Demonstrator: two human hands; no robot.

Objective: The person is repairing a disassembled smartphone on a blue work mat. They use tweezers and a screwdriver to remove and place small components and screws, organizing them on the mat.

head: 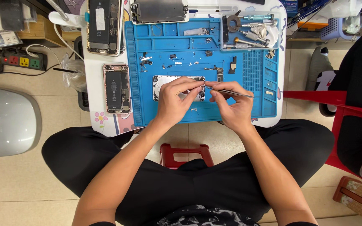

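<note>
1. Where my hands meet, the blue repair mat (239, 111) holds a silver phone shell (161, 82), mostly hidden.
2. My left hand (173, 101) curls over the shell; I can't tell what it pinches.
3. My right hand (231, 106) pinches thin metal tweezers (235, 93), tips obscured.

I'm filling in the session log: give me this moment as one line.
left hand: steadies phone housing | right hand: grips tweezers, tip at housing | surface: blue mat | beside: opened phone
</note>
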